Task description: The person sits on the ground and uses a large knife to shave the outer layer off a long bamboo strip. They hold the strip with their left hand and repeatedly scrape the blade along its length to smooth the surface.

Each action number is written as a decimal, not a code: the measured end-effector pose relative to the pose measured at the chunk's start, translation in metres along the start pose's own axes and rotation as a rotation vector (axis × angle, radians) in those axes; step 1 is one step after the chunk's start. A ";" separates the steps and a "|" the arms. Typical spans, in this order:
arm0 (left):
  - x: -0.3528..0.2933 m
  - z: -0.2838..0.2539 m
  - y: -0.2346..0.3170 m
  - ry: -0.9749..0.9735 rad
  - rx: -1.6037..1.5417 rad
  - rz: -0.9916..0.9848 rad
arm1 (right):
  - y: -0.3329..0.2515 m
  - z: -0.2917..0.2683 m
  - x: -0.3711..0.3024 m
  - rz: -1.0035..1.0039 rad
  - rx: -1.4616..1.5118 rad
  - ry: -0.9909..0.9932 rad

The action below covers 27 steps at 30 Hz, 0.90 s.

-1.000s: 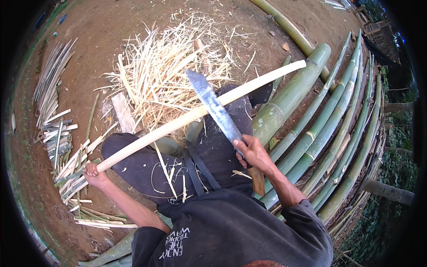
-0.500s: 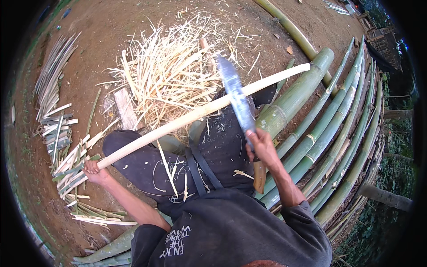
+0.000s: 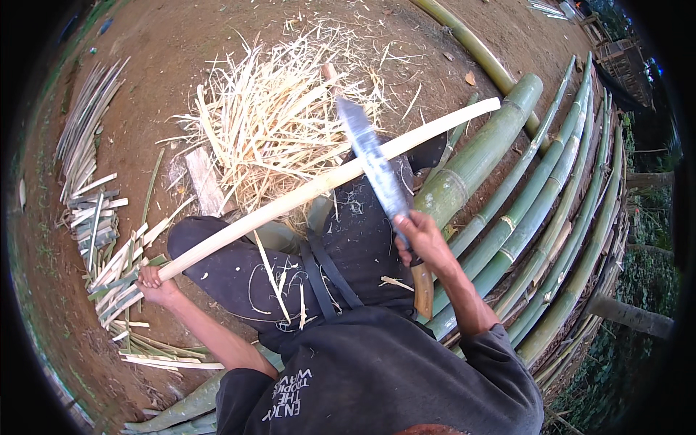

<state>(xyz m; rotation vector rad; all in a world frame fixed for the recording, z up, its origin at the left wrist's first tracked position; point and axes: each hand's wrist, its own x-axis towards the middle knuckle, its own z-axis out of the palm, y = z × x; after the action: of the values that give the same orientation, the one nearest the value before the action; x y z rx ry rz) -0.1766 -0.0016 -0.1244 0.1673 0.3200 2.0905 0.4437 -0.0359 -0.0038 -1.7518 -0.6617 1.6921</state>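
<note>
My left hand (image 3: 155, 283) grips the near end of a long pale bamboo slat (image 3: 319, 187) that runs diagonally up to the right across my lap. In my right hand (image 3: 423, 243) is a long-bladed knife (image 3: 373, 167) with a wooden handle; its blade points up and away and lies across the slat near its middle. I sit with dark trousers (image 3: 239, 264) flecked with thin shavings.
A heap of pale bamboo shavings (image 3: 268, 116) lies on the bare dirt ahead. Cut slats (image 3: 90, 196) are piled at the left. Several green bamboo poles (image 3: 536, 203) lie stacked along the right. A flat wooden block (image 3: 205, 181) sits by my knee.
The knife has slid forward along the slat, toward its far end, its blade tip swinging up and right. My left hand stays on the slat's near end.
</note>
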 end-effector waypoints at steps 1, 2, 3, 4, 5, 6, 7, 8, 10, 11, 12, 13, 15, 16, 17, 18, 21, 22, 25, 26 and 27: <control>-0.001 0.002 -0.001 0.007 -0.011 -0.008 | -0.002 -0.010 0.004 0.003 0.062 0.074; -0.001 0.003 -0.002 0.014 -0.022 -0.014 | -0.006 -0.016 0.007 -0.025 0.099 0.138; -0.002 0.004 -0.002 0.022 -0.032 -0.019 | -0.008 -0.020 0.009 -0.053 0.135 0.202; -0.002 0.005 -0.004 0.013 -0.038 -0.021 | -0.004 -0.022 0.011 -0.072 0.127 0.202; 0.000 0.007 -0.008 0.001 -0.044 -0.025 | -0.003 -0.015 0.009 -0.074 0.057 0.163; 0.002 0.009 -0.012 -0.011 -0.047 -0.035 | 0.001 0.000 0.004 -0.073 -0.008 0.127; 0.002 0.012 -0.014 -0.008 -0.034 -0.033 | 0.006 0.016 -0.002 -0.009 -0.104 -0.047; 0.003 0.014 -0.019 -0.007 -0.026 -0.036 | 0.013 0.036 -0.009 0.035 -0.190 -0.187; 0.008 0.010 -0.012 -0.030 -0.003 -0.049 | 0.007 0.069 -0.024 0.023 -0.403 -0.491; 0.007 0.007 -0.010 -0.022 0.002 -0.045 | 0.005 0.075 -0.024 0.054 -0.432 -0.545; 0.007 0.005 -0.008 -0.015 0.006 -0.043 | 0.009 0.073 -0.021 0.052 -0.371 -0.494; 0.007 0.003 -0.005 -0.007 0.010 -0.041 | 0.014 0.068 -0.018 0.050 -0.309 -0.442; 0.000 0.002 -0.001 0.057 0.052 0.021 | 0.009 0.037 -0.008 0.045 -0.238 -0.222; -0.003 0.003 0.002 0.087 0.069 0.048 | 0.002 0.017 -0.003 0.016 -0.191 -0.109; -0.005 0.004 0.004 0.116 0.087 0.075 | -0.005 -0.004 0.001 -0.014 -0.143 0.005; -0.003 0.004 0.009 0.172 0.088 0.036 | -0.005 -0.029 0.011 -0.079 -0.084 0.092; 0.008 0.005 0.010 0.270 0.215 0.024 | -0.011 -0.072 0.028 -0.150 0.150 0.322; 0.009 0.005 0.006 0.347 0.327 0.105 | -0.010 -0.076 0.030 -0.178 0.149 0.345; 0.013 0.026 -0.016 0.516 0.456 0.149 | 0.006 -0.046 0.021 -0.152 0.030 0.222; 0.014 0.029 -0.016 0.542 0.444 0.167 | 0.007 -0.022 0.011 -0.107 -0.069 0.115; 0.016 0.029 -0.016 0.570 0.432 0.183 | 0.006 -0.002 0.000 -0.060 -0.169 0.011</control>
<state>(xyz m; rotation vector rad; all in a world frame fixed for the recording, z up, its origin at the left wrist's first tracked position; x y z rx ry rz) -0.1645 0.0242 -0.1015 -0.1594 1.1370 2.1922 0.4457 -0.0405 -0.0080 -1.8354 -0.8656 1.6258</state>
